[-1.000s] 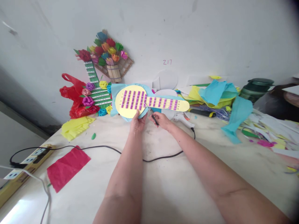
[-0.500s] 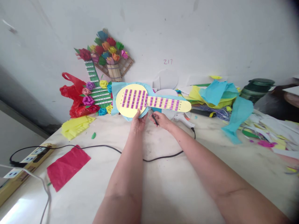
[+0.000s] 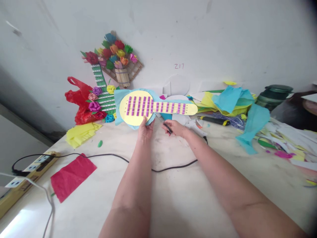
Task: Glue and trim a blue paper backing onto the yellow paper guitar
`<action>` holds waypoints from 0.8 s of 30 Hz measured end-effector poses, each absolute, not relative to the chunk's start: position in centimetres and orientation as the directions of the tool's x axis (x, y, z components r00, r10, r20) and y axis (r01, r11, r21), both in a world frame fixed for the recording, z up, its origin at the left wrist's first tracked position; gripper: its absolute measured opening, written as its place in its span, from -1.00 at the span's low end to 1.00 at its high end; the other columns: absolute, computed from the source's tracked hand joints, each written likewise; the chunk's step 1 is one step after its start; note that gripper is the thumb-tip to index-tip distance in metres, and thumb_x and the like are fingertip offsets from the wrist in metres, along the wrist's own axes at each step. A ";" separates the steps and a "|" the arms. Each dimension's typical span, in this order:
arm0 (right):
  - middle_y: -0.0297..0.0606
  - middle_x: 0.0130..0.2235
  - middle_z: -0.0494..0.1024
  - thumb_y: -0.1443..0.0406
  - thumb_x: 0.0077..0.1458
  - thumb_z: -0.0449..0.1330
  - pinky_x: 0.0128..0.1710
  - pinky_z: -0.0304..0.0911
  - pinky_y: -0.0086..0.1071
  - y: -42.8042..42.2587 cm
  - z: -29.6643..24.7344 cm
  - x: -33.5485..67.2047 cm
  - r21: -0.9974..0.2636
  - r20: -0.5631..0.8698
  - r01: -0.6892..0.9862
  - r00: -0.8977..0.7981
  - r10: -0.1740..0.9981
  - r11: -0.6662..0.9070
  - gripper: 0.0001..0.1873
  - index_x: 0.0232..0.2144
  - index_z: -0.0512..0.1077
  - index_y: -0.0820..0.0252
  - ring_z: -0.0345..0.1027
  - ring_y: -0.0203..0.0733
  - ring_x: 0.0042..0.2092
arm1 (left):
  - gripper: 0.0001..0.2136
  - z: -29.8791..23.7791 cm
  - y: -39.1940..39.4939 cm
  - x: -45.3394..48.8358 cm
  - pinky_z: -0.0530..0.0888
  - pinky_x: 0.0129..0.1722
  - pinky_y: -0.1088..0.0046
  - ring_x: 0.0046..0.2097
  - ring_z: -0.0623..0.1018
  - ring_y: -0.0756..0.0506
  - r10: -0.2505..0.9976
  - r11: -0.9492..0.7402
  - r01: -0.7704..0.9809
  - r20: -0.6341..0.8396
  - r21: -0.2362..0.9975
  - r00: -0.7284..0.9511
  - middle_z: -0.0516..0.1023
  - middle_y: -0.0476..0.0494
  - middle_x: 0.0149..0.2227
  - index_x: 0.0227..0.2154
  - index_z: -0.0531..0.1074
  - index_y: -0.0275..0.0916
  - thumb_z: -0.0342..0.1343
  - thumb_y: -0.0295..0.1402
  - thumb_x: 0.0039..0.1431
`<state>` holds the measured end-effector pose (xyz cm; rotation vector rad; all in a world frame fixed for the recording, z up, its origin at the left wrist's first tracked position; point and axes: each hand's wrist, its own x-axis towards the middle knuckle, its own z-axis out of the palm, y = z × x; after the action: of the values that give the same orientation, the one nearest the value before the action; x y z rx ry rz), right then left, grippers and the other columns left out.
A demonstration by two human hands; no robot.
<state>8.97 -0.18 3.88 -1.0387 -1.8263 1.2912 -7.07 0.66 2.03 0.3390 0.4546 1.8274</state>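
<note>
My left hand [image 3: 145,130] grips the lower edge of a yellow paper guitar [image 3: 158,107] with purple stripes, held up above the table with light blue tissue paper [image 3: 118,99] behind its round body. My right hand [image 3: 176,128] is closed round small black-handled scissors [image 3: 167,127], just under the guitar's neck and a little to the right of my left hand.
A black cable [image 3: 104,156] crosses the white table [image 3: 173,205] to a power strip [image 3: 29,172] at left. Red paper [image 3: 71,176] and yellow paper [image 3: 80,133] lie at left. Paper flower crafts [image 3: 109,76] lean on the wall. Paper scraps [image 3: 247,115], a glue gun [image 3: 198,127] and a green jar [image 3: 273,94] sit at right.
The guitar has shifted left and levelled out. My right hand with the scissors has dropped away from the guitar's neck and moved slightly right.
</note>
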 end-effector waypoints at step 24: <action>-0.38 -0.68 0.38 0.18 -0.36 0.37 -0.74 0.16 -0.54 0.9 6.0 12.6 -0.881 -0.010 0.418 -0.484 0.875 0.221 -0.64 -0.46 0.45 0.28 0.21 -0.39 -0.64 | -0.56 1.7 1.2 -7.7 0.48 -0.13 0.29 -0.03 0.45 -0.16 0.955 -0.254 -0.849 -0.018 0.463 -0.295 0.45 -0.16 -0.05 0.01 0.26 -0.17 0.09 -0.56 0.03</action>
<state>12.62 0.86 5.99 -1.1884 -2.0008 1.2059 -7.74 1.15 1.70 0.3148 0.4613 1.8252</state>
